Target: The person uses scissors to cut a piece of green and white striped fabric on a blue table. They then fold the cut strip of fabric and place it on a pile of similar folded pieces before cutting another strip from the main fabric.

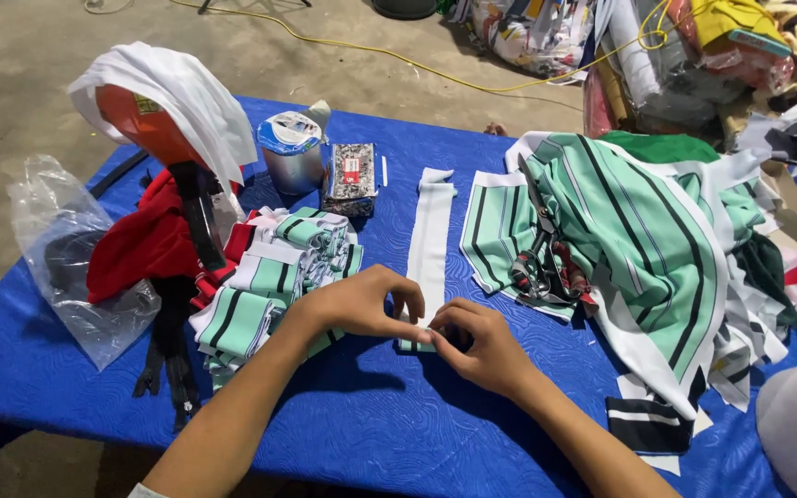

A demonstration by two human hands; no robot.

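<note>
A long white fabric strip (431, 242) with a green striped end lies lengthwise on the blue table cover (371, 433). My left hand (357, 304) and my right hand (477, 343) meet at its near end, both pinching the strip's edge between thumb and fingers. To the left of my left hand sits a pile of folded green, white and black striped pieces (274, 281). A large heap of the same striped fabric (643, 231) spreads to the right, with scissors (541, 263) resting on it.
At the left are a clear plastic bag (66, 263), red cloth (145, 244), black straps (172, 350) and an orange helmet under white cloth (168, 111). A tin can (290, 152) and a small box (352, 177) stand behind. A yellow cable (435, 69) crosses the floor.
</note>
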